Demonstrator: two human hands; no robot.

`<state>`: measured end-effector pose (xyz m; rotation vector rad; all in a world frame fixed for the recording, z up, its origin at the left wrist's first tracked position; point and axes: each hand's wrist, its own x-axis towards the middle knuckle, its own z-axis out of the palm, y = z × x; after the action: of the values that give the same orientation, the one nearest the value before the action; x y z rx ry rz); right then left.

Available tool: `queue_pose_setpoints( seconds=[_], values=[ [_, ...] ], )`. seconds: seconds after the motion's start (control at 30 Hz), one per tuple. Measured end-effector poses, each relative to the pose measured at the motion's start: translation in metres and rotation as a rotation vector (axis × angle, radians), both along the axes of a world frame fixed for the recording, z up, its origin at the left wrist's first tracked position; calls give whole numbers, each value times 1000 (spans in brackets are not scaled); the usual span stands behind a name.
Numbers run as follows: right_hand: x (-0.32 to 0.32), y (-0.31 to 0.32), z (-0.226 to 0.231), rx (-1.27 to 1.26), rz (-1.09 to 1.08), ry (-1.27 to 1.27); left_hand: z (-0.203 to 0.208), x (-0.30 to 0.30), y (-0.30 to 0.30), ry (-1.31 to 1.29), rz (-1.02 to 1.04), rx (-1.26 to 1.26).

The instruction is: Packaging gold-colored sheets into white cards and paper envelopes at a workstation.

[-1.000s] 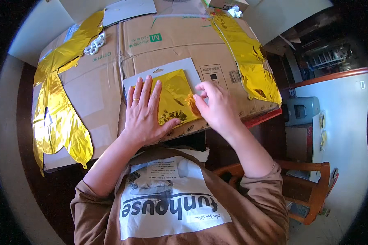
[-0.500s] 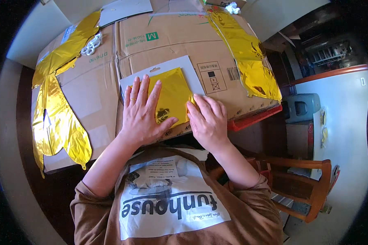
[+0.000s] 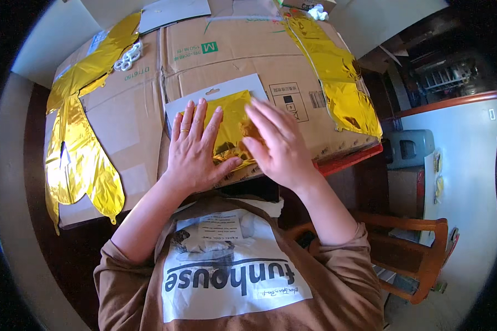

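A folded piece of gold foil [image 3: 230, 114] lies on a pale grey card [image 3: 251, 84] with a hanger slot, near the front edge of the cardboard. My left hand [image 3: 190, 151] rests flat on the foil's left part, fingers spread, a ring on one finger. Over the foil's right edge is my right hand [image 3: 286, 144], its fingers stretched and the thumb apart. Nothing shows between those fingers. The right hand partly hides that edge, so I cannot tell whether it touches the foil.
Flat gold foil balloons [image 3: 91, 165] lie along the left side; another gold foil strip [image 3: 345, 83] lies at right. White plastic rings [image 3: 128, 57] sit at far left, another card [image 3: 174, 12] behind. A wooden chair [image 3: 433, 254] stands right of me.
My right hand has let go of the foil's right edge; its fingers have opened and moved slightly up over the foil. My left hand stays flat in place.
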<state>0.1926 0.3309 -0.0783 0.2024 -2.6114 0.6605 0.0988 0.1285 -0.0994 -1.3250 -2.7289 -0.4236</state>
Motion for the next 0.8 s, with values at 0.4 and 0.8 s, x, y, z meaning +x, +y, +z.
queue_pose_setpoints(
  seconds=[0.4,0.8],
  values=[
    [-46,-2,-30,299,20,-267,-2,-14,-10,21,-10,4],
    [-50,1,-10,147,-35,-339,4,-32,-9,-75,-105,-39]
  ],
)
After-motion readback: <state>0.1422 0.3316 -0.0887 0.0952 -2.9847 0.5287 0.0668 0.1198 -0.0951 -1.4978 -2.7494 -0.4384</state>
